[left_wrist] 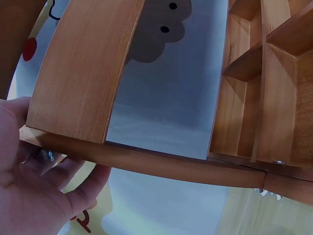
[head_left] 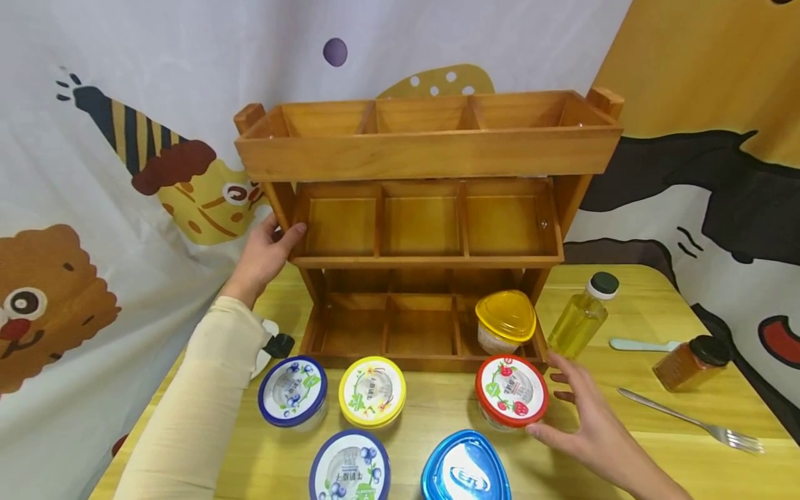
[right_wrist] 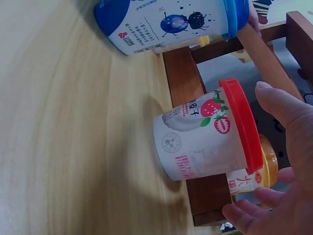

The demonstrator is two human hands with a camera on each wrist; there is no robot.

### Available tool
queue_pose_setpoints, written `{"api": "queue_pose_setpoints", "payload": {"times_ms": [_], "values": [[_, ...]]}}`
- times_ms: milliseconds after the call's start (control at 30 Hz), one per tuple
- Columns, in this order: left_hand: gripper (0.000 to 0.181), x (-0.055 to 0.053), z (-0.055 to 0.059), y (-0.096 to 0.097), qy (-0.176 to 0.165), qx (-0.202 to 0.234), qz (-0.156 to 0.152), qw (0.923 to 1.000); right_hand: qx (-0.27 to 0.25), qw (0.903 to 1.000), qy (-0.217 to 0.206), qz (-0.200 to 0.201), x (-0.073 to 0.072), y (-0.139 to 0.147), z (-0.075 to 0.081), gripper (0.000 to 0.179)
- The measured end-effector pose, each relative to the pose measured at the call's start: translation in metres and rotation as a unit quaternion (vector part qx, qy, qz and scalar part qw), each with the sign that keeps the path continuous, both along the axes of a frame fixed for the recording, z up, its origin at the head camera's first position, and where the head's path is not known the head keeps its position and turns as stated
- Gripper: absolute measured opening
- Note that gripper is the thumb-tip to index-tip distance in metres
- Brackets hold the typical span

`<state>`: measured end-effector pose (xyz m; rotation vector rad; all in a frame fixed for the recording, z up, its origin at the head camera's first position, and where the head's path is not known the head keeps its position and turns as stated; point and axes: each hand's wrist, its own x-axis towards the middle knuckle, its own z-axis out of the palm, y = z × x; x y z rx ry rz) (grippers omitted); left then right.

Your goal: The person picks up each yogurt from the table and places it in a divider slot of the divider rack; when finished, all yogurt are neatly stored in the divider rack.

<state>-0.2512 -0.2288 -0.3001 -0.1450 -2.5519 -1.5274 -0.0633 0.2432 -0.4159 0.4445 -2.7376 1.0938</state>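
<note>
A wooden three-tier rack with divided trays stands on the table. My left hand grips its left side post, thumb in front; in the left wrist view the fingers curl under the wood. My right hand is beside a yogurt cup with a red lid and strawberry print, fingers spread and thumb near its lower edge. In the right wrist view a gap shows between this cup and the hand. A yellow-lidded cup sits in the bottom tier's right compartment.
Cups with blue-rimmed lids, a yellow lid and a shiny blue lid stand before the rack. To the right are an oil bottle, a spice jar, a fork and a pale-handled utensil.
</note>
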Motion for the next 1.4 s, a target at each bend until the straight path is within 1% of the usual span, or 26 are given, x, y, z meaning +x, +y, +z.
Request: {"api": "queue_pose_setpoints", "payload": {"times_ms": [267,367,467,733,1033,1167,1267,1400], "values": [[0.057,0.0,0.0,-0.001,-0.004,0.0,0.002,1.0,-0.014,0.9998,-0.001,0.011,-0.001,-0.004,-0.008,0.107],[0.057,0.001,0.001,0.0,-0.005,0.001,0.003,1.0,-0.025,0.9995,-0.001,0.02,-0.001,-0.005,-0.01,0.108],[0.058,0.001,0.003,0.0,-0.007,0.0,0.003,1.0,-0.026,0.9994,-0.004,0.022,-0.002,-0.006,-0.011,0.108],[0.06,0.001,0.005,-0.001,-0.013,0.005,0.008,0.9999,-0.006,0.9989,-0.046,0.009,-0.004,-0.01,-0.007,0.11],[0.06,0.001,0.002,0.0,-0.019,0.01,0.004,0.9998,-0.012,0.9985,-0.051,0.016,-0.005,-0.013,-0.01,0.109],[0.06,0.001,0.002,0.0,-0.018,0.009,0.006,0.9998,-0.004,0.9977,-0.067,0.009,-0.006,-0.014,-0.01,0.11],[0.059,0.0,0.001,0.0,-0.018,0.009,0.007,0.9998,-0.013,0.9972,-0.073,0.009,-0.007,-0.016,-0.01,0.11],[0.06,-0.002,0.004,0.001,-0.019,0.008,0.006,0.9998,-0.033,0.996,-0.082,0.014,-0.01,-0.018,-0.011,0.109]]}}
